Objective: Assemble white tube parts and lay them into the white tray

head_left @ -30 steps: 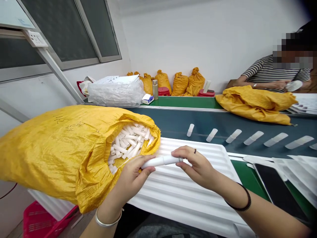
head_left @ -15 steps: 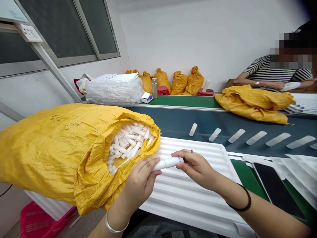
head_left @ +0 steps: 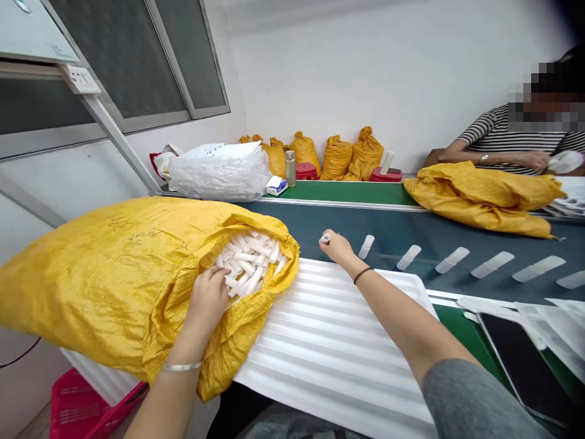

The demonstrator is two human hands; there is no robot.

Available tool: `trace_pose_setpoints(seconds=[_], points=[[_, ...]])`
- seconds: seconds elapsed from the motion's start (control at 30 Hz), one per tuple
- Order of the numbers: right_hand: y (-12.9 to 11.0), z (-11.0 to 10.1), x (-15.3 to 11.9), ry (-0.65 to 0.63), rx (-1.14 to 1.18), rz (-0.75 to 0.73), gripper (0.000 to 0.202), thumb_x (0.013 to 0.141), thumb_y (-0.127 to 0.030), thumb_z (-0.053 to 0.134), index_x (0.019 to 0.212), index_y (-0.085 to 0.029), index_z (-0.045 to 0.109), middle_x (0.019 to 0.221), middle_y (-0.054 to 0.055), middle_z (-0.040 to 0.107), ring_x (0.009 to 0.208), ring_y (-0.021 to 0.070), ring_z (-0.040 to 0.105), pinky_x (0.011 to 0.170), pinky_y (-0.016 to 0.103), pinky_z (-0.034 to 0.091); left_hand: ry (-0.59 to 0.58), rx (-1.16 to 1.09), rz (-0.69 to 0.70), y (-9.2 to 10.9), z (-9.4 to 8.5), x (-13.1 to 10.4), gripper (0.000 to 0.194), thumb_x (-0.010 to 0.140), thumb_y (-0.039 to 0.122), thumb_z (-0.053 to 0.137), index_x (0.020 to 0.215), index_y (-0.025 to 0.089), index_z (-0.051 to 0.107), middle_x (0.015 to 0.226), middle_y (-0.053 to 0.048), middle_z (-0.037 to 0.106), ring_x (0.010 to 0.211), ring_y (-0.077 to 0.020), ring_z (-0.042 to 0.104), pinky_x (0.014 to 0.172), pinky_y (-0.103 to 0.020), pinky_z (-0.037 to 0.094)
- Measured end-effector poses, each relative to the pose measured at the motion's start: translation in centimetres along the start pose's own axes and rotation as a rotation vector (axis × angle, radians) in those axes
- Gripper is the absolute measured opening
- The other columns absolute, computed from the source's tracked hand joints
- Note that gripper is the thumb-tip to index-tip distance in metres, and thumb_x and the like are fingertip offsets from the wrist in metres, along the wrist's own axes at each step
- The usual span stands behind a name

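Observation:
My left hand (head_left: 209,296) is at the mouth of a yellow woven sack (head_left: 105,256). Its fingers are apart and touch the edge of a heap of short white plastic tubes (head_left: 249,262) inside; the fingertips are partly hidden. Over the dark conveyor belt (head_left: 301,222), my right hand (head_left: 339,247) is closed around a white tube (head_left: 325,238), whose end points towards me. To the right of that hand, several white tubes (head_left: 365,246) stand in a row on the belt. Below both hands lies a white ribbed tray (head_left: 329,329).
A black phone (head_left: 521,360) and thin white sheets (head_left: 553,335) lie at the right. Across the belt are a folded yellow sack (head_left: 479,195), a plastic-wrapped stack (head_left: 219,174) and a bottle (head_left: 290,169). A person in a striped shirt (head_left: 503,131) sits opposite. A pink basket (head_left: 77,402) stands lower left.
My left hand has let go of the white tube and moved left to the sack's opening. My right hand has carried the tube forward over the belt. The row has shifted slightly right in view.

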State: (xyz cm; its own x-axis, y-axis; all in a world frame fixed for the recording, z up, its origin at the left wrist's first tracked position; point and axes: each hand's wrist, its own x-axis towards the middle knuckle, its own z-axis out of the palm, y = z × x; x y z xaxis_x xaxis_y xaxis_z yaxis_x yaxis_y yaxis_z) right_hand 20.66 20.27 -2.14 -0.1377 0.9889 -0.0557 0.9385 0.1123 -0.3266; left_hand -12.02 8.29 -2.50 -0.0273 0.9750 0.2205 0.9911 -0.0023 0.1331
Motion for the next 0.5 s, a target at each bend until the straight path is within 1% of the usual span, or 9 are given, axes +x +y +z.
trace_pose_setpoints(seconds=[0.07,0.13,0.23,0.3,0.33,0.37,0.43,0.47,0.5], points=[[1.0,-0.2,1.5,-0.059,-0.014,0.076,0.029,0.094,-0.034,0.054,0.113,-0.013,0.059,0.107,0.008,0.063,0.093,0.0186,0.062,0.081,0.037,0.052,-0.054,0.049,-0.046,-1.5,0.7,1.3,0.038,0.085,0.013,0.040,0.112,0.015,0.068,0.125,-0.018,0.054,0.115,-0.0322,0.050,0.100,-0.046,0.040],[1.4,-0.5,2.0,-0.106,-0.028,0.117,0.029,0.092,-0.036,0.058,0.110,-0.013,0.060,0.109,0.007,0.063,0.092,0.0177,0.063,0.081,0.037,0.053,-0.110,0.091,-0.063,-2.1,1.6,2.0,0.037,0.081,0.015,0.046,0.109,0.019,0.070,0.125,-0.018,0.052,0.112,-0.0351,0.050,0.095,-0.049,0.042],[1.8,-1.7,0.2,-0.116,-0.059,0.144,0.034,0.092,-0.038,0.057,0.109,-0.008,0.059,0.106,0.014,0.064,0.092,0.0206,0.063,0.078,0.034,0.051,-0.168,0.139,-0.040,-2.2,2.5,2.4,0.035,0.079,0.016,0.050,0.107,0.021,0.071,0.123,-0.018,0.051,0.109,-0.0351,0.051,0.091,-0.047,0.043],[2.6,-2.8,-3.2,-0.100,-0.077,0.127,0.034,0.091,-0.037,0.055,0.106,-0.008,0.059,0.104,0.017,0.065,0.091,0.0236,0.063,0.074,0.032,0.047,-0.180,0.159,-0.011,-2.1,2.7,2.5,0.035,0.081,0.014,0.048,0.107,0.022,0.070,0.120,-0.017,0.052,0.108,-0.0337,0.051,0.090,-0.045,0.043],[3.4,-3.3,-5.6,-0.104,-0.085,0.098,0.030,0.090,-0.036,0.054,0.104,-0.010,0.060,0.102,0.017,0.066,0.090,0.0248,0.064,0.073,0.032,0.045,-0.181,0.166,0.005,-2.0,2.7,2.5,0.034,0.082,0.015,0.046,0.107,0.022,0.069,0.119,-0.016,0.053,0.108,-0.0331,0.051,0.091,-0.044,0.043],[4.3,-3.6,-8.4,-0.127,-0.083,0.060,0.024,0.088,-0.035,0.056,0.097,-0.014,0.062,0.096,0.013,0.068,0.087,0.0241,0.064,0.071,0.031,0.044,-0.179,0.170,0.020,-2.0,2.7,2.6,0.033,0.084,0.016,0.045,0.108,0.021,0.068,0.118,-0.016,0.053,0.109,-0.0327,0.050,0.091,-0.044,0.042],[6.5,-3.7,-14.9,-0.271,-0.088,-0.068,0.014,0.079,-0.033,0.062,0.077,-0.019,0.064,0.080,0.007,0.068,0.075,0.0234,0.063,0.064,0.030,0.042,-0.182,0.171,0.048,-2.0,2.8,2.8,0.032,0.088,0.020,0.041,0.109,0.021,0.066,0.122,-0.016,0.052,0.111,-0.0323,0.049,0.094,-0.044,0.040],[7.7,-3.4,-18.2,-0.353,-0.076,-0.098,0.005,0.073,-0.027,0.064,0.076,-0.022,0.064,0.079,0.005,0.068,0.072,0.0228,0.063,0.061,0.030,0.041,-0.195,0.168,0.063,-2.1,2.8,2.9,0.032,0.089,0.020,0.041,0.109,0.021,0.066,0.123,-0.016,0.052,0.112,-0.0320,0.050,0.095,-0.044,0.040],[8.8,-2.9,-21.3,-0.424,-0.073,-0.061,0.012,0.065,-0.018,0.065,0.076,-0.024,0.065,0.080,0.003,0.069,0.071,0.0231,0.063,0.059,0.029,0.041,-0.218,0.164,0.077,-2.3,3.0,3.1,0.031,0.088,0.020,0.042,0.108,0.020,0.066,0.123,-0.015,0.054,0.111,-0.0315,0.051,0.095,-0.044,0.039]])
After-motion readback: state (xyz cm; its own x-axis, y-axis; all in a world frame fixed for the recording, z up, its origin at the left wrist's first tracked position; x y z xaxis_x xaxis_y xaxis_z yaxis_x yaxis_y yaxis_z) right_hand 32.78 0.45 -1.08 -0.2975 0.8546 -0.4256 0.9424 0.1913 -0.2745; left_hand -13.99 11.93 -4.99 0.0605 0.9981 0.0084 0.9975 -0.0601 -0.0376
